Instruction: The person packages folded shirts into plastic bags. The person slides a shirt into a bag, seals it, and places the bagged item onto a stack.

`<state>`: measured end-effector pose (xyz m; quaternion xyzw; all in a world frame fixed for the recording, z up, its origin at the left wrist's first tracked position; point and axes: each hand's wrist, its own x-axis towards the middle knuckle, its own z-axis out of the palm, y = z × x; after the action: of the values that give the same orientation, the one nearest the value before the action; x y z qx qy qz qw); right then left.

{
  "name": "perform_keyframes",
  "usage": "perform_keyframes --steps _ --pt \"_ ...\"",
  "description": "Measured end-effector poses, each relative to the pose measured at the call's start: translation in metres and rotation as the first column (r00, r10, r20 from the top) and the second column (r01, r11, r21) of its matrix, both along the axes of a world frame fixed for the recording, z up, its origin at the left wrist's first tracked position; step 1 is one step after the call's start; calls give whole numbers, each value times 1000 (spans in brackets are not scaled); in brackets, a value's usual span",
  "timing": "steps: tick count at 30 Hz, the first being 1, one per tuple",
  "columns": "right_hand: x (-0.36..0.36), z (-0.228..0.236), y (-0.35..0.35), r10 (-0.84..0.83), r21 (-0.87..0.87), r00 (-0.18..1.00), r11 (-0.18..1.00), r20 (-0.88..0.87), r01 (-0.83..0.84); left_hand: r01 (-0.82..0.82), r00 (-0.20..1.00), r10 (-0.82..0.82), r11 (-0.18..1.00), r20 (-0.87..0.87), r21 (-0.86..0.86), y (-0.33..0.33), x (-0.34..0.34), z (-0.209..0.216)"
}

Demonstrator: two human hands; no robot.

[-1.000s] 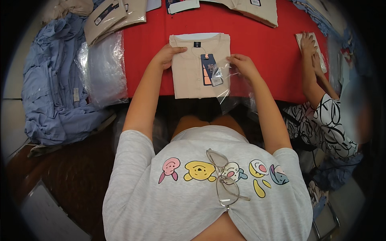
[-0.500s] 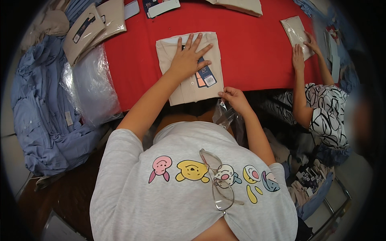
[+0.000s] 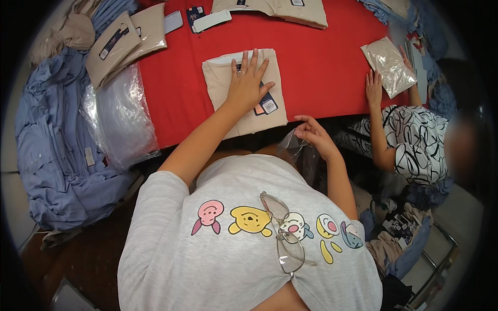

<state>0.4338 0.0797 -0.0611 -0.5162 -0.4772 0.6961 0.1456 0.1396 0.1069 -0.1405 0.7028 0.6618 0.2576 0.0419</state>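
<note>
A folded beige shirt [image 3: 272, 67] with a navy hang tag [image 3: 267, 105] lies on the red-covered table in front of me. My left hand [image 3: 246, 93] rests open on it, fingers spread, partly covering the tag and the collar. Just off the shirt's near right corner is my right hand [image 3: 317, 139], its index finger stretched out and the thumb apart from it. Below these fingers hangs a clear plastic bag [image 3: 299, 149] by the table edge; whether the hand touches it is hard to make out.
Bagged beige shirts [image 3: 148, 33] and clear bags [image 3: 122, 114] lie left, beside a heap of blue shirts [image 3: 67, 145]. More beige shirts [image 3: 306, 13] lie at the far edge. On the right, a co-worker's hand [image 3: 373, 89] is beside a bagged shirt [image 3: 391, 67].
My right hand has let go of the shirt's near corner and moved slightly right and down, its fingers opening. My left hand stays on the shirt. The co-worker's packet has turned and shifted nearer.
</note>
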Motion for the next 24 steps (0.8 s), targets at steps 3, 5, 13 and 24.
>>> perform_keyframes --steps 3,5,13,24 --pt "26 12 1 84 77 996 993 44 -87 192 980 -177 957 88 -216 -34 12 0" --pt "33 23 10 27 86 999 996 -30 -25 388 842 -230 887 489 -250 -54 32 34" --pt "24 90 62 -162 268 957 936 -242 226 469 392 172 807 904 -358 -63 80 124" --pt "103 68 29 521 160 832 853 -191 -498 109 -290 176 983 941 -150 -102 36 174"
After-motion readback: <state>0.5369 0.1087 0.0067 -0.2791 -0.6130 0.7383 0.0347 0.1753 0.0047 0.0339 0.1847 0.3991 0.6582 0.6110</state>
